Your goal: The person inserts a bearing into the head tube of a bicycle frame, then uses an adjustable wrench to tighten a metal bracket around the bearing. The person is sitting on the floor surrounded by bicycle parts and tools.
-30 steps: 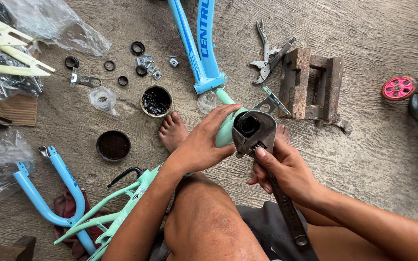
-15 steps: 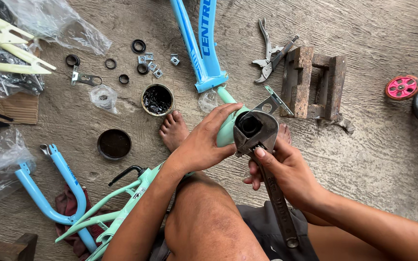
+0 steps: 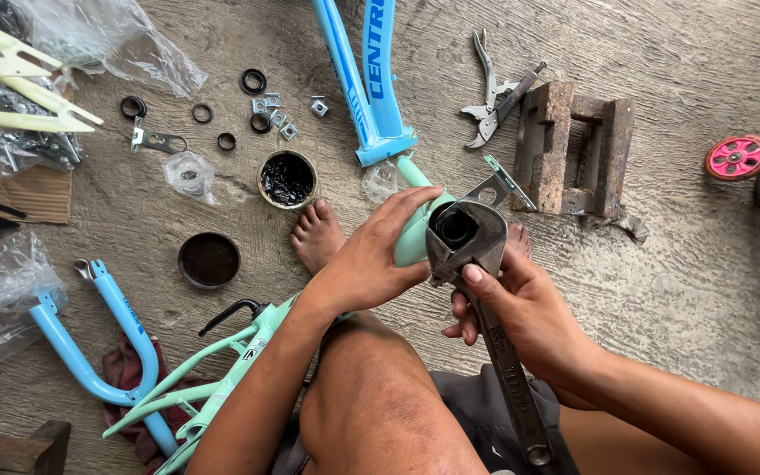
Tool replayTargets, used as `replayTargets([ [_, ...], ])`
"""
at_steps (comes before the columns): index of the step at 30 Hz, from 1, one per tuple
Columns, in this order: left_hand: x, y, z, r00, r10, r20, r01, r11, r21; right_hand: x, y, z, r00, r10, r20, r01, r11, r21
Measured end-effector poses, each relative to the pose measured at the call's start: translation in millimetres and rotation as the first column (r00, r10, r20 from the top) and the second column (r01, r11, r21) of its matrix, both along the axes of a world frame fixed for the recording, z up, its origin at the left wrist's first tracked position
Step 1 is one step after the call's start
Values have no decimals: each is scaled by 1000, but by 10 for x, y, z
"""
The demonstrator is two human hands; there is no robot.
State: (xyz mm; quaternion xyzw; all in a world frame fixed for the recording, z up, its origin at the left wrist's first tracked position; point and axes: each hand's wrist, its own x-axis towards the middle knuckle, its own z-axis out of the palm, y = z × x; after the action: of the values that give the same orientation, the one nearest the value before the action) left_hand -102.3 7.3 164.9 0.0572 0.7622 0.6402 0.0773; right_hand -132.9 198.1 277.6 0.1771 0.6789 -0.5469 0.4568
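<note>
My left hand [image 3: 371,255] wraps around the head tube of a mint green bicycle frame [image 3: 244,356], which runs from lower left up to the centre. My right hand [image 3: 525,312] grips the handle of a large grey adjustable wrench [image 3: 485,299]. The wrench's jaws sit on the open top end of the tube [image 3: 455,227], where a dark round opening shows. My bare foot [image 3: 317,236] rests on the floor just left of the tube, and my knee [image 3: 371,396] fills the lower centre.
A blue frame [image 3: 367,79] lies at top centre. An open grease tin [image 3: 287,179] and its lid [image 3: 209,259] sit left of my foot. Rings, nuts and brackets [image 3: 261,110] are scattered above. Pliers [image 3: 490,88] and a wooden block [image 3: 573,145] lie right; a blue fork [image 3: 98,343] lies left.
The wrench handle has swung slightly, its lower end moving left toward my knee, and my right hand has shifted along it. My left hand keeps its hold on the tube.
</note>
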Motion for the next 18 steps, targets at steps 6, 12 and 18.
replayTargets([
  [6, 2, -4, 1, 999, 20, -28, -20, 1000, 19, 18, 21, -71, 1000, -4, -6, 4, 999, -47],
  [12, 14, -7, -21, 1000, 12, -16, -12, 1000, 3, -19, 100, -121, 999, 37, -11, -38, 990, -138],
  [18, 13, 10, -44, 998, 10, -60, -10, 1000, -9, -102, 245, -204, 995, 105, -3, -104, 990, -95],
])
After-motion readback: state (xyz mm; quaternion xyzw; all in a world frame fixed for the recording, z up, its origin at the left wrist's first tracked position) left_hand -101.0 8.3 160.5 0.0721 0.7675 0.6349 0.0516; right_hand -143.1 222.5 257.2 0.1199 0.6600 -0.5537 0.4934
